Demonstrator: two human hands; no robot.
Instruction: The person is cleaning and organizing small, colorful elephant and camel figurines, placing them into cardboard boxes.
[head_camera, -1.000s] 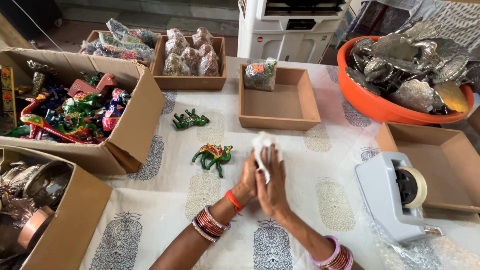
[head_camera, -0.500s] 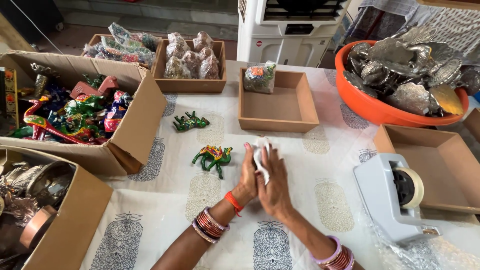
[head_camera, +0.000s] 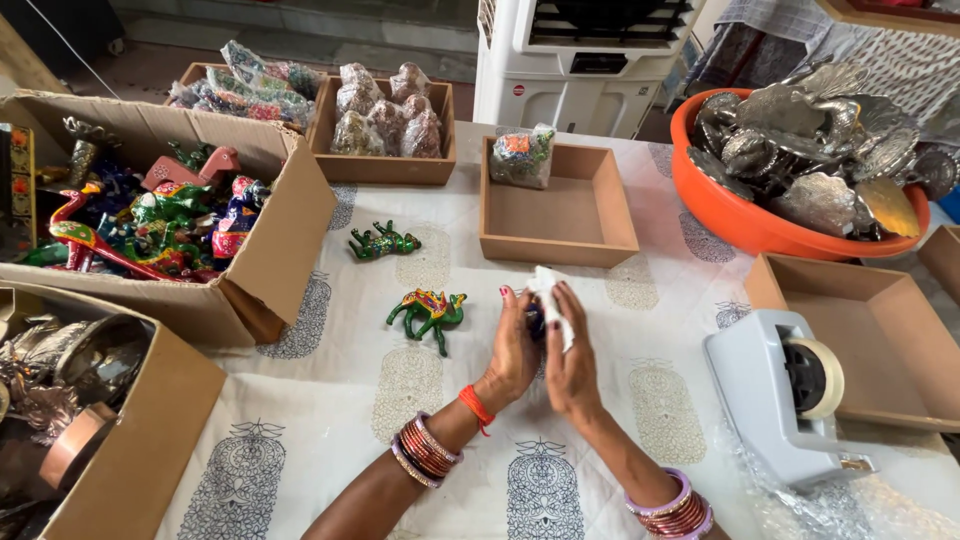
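Fingers (head_camera: 556, 312) of your right hand (head_camera: 572, 365) and left hand (head_camera: 512, 352) are curled tight around a small thing in white wrap (head_camera: 548, 296), held between both palms over the table cloth (head_camera: 330, 420). At ten o'clock from your hands stands a green toy camel (head_camera: 428, 313). At three o'clock sits a grey tape holder (head_camera: 780, 395).

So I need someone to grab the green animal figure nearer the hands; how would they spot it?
On the patterned tablecloth, look just left of the left hand. The green figure there has a red-and-yellow saddle; the other figure, farther up, is plain dark green.
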